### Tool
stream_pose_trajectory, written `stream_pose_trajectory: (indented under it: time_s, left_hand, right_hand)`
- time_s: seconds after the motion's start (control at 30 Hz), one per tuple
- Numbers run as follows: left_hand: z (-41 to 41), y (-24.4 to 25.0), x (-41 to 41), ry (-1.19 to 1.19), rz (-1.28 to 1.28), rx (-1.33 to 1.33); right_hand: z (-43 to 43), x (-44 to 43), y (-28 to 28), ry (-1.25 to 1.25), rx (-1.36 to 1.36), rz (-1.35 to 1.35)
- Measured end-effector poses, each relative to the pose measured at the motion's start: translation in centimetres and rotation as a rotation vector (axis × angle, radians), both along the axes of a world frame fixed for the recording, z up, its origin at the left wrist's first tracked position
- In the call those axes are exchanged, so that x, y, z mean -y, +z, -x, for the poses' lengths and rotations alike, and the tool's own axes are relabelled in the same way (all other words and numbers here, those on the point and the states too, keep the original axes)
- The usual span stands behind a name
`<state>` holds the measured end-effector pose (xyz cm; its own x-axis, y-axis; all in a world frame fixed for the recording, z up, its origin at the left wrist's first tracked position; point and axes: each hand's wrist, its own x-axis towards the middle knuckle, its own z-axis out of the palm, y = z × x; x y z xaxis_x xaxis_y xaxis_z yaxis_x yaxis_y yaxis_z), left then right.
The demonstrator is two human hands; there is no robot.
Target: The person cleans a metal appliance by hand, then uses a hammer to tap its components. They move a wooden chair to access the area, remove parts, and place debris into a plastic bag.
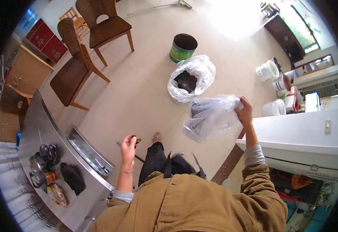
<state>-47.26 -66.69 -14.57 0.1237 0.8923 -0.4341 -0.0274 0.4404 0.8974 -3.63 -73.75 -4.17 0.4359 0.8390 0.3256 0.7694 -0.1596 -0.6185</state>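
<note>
My right hand (pixel 245 111) grips the gathered top of a translucent plastic bag (pixel 212 119) with something dark inside. Just beyond it on the floor stands a white plastic bag (pixel 205 68), its mouth open around dark, lumpy material (pixel 186 81). Behind that is a green cylindrical container (pixel 183 49) with a dark inside. My left hand (pixel 129 146) is raised at the lower left with its fingers bent; a small dark item (pixel 138 141) shows beside the fingertips, and I cannot tell whether it is held.
Wooden chairs (pixel 108 32) stand at the upper left. Left of me is a metal-topped table (pixel 70 200) with an open drawer (pixel 88 153), a black cloth-like item (pixel 72 177) and other goods. White buckets (pixel 267 70) line the right side near a white half-wall (pixel 296 129). A long-handled floor tool (pixel 183 4) lies beyond.
</note>
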Motion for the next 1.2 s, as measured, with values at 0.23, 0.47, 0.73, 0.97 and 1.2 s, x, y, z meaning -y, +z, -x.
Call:
stream_pose_trajectory:
  time_s: [0.23, 0.47, 0.73, 0.97, 1.2]
  left_hand:
    - [-9.7, 2.2, -8.3, -0.190, 0.043, -0.024]
    - [-14.9, -7.0, -11.5, -0.085, 0.135, -0.079]
    - [-22.7, -13.5, -8.9, 0.273, 0.488, -0.197]
    - [-33.5, -18.5, -9.4, 0.349, 0.495, -0.278]
    - [-37.0, -31.5, -10.4, 0.368, 0.673, -0.519]
  right_hand:
    - [-2.9, -10.3, 3.4, 0.043, -0.057, 0.021]
    - [-8.1, -19.1, 0.6, 0.104, -0.218, 0.017]
    - [-14.8, -25.8, -11.6, 0.076, -0.280, 0.109]
    - [-20.3, -30.0, -19.8, 0.145, -0.391, 0.232]
    - [-23.8, -31.1, -26.6, 0.149, -0.235, 0.305]
